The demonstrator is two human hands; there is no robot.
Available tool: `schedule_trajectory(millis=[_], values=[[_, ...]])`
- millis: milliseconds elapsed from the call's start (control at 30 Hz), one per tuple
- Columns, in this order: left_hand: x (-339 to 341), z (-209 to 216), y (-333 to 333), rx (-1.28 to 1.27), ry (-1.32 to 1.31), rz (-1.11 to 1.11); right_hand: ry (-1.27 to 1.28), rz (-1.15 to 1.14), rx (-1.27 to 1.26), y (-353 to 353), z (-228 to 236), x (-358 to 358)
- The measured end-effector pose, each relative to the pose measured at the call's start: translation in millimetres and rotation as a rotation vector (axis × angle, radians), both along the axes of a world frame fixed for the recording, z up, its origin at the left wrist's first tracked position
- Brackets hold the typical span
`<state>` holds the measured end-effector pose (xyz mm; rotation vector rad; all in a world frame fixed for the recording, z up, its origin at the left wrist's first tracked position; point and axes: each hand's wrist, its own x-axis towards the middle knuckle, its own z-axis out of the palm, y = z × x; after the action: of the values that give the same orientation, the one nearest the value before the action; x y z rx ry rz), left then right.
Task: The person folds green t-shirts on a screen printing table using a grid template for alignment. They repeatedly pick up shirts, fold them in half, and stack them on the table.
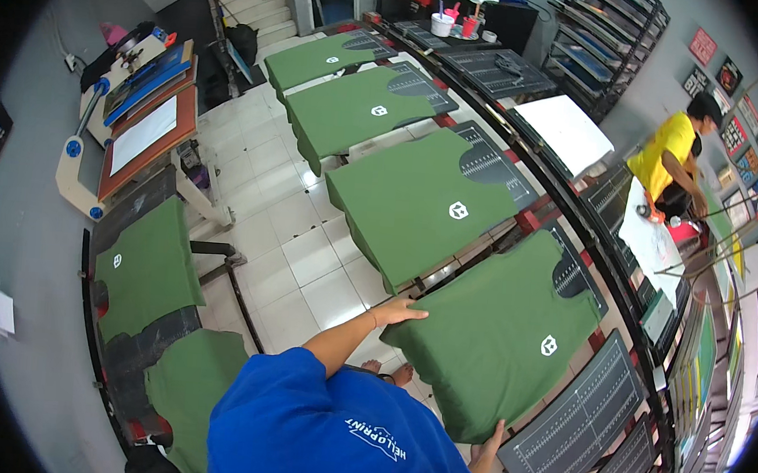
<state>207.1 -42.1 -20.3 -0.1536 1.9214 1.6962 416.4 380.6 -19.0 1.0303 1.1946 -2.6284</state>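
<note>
A green T-shirt [505,320] with a small white emblem is drawn over a dark printing board in front of me. My left hand [398,312] grips the left corner of its hem, with the thumb lying on top of the cloth. At the near corner my right hand [489,441] holds the other end of the hem; most of its fingers are hidden. The cloth bulges and creases between my two hands. The board's dark ruled end [574,272] shows at the shirt's neck.
More green shirts [417,200] lie on boards farther along the rail [525,154]. A bare ruled board [573,417] sits close to my right. Other green shirts [153,269] lie at the left, near a press frame [153,137]. A person in yellow [666,160] works across the rail.
</note>
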Motion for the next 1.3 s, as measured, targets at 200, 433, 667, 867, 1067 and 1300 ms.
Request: schedule_trajectory(millis=[200, 433, 667, 867, 1067, 1300], values=[[16, 14, -18, -0.048, -0.106, -0.053, -0.195, 0.134, -0.143, 22, -20, 34], [-7, 110, -5, 0.206, -0.199, -0.030, -0.296, 0.134, 0.129, 9, 104, -10], [-155, 276, 62, 0.746, 0.174, -0.013, 0.372, -0.106, 0.278, 64, 293, -161], [-221, 360, 22, 0.997, 0.336, -0.129, 0.679, -0.226, 0.457, 32, 391, -191], [-255, 441, -104, 0.910, 0.583, -0.150, 0.703, -0.473, 0.746, -111, 461, -218], [-346, 443, -232, 0.629, 0.554, -0.223, 0.655, -0.383, 0.785, -221, 431, -318]])
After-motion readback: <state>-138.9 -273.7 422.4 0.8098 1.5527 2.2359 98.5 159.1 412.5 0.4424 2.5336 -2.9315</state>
